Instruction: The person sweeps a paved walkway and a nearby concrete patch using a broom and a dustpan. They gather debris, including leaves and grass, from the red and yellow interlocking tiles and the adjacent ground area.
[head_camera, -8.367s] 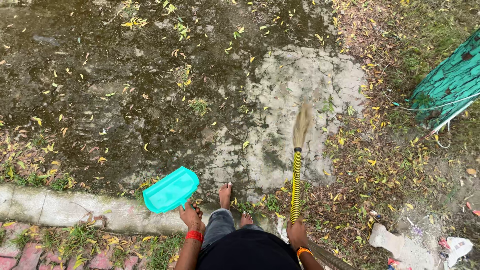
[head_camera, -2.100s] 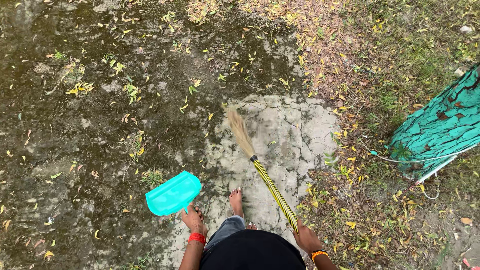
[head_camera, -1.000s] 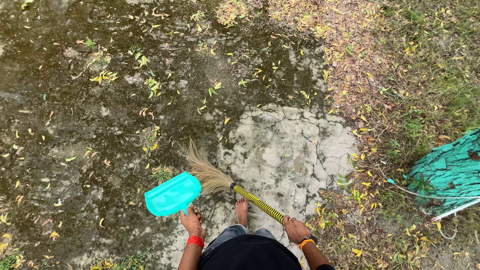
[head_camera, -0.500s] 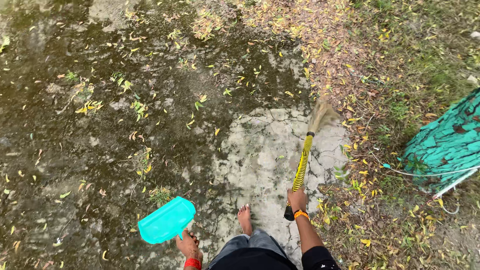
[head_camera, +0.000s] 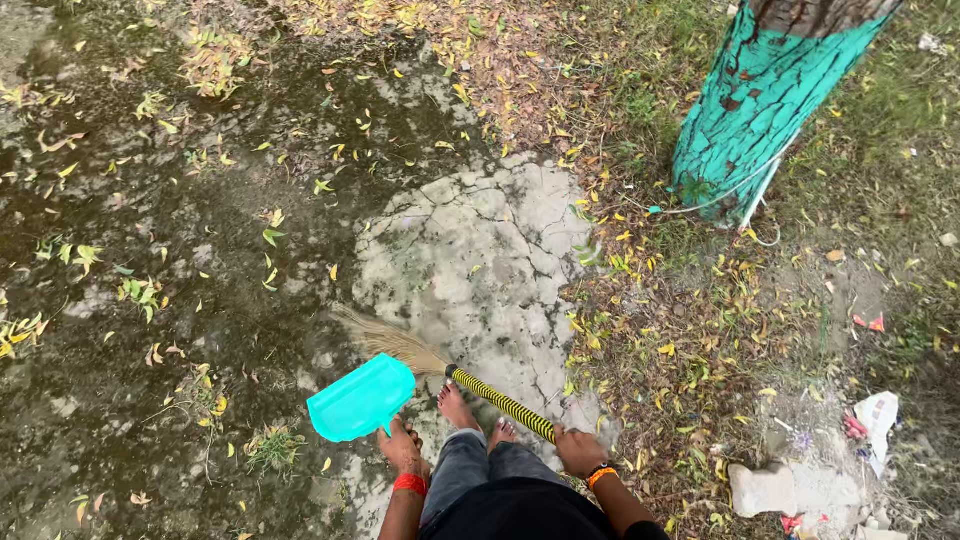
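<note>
Left hand (head_camera: 402, 447) grips the blue dustpan (head_camera: 361, 398) low to catch leaves. Right hand (head_camera: 578, 449) grips the broom (head_camera: 440, 365), its bristles beside the pan.

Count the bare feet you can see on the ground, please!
2. The left foot stands on the pale cracked concrete patch, just right of the turquoise dustpan. The right foot is beside it, partly hidden under the yellow-and-black broom handle.
</note>
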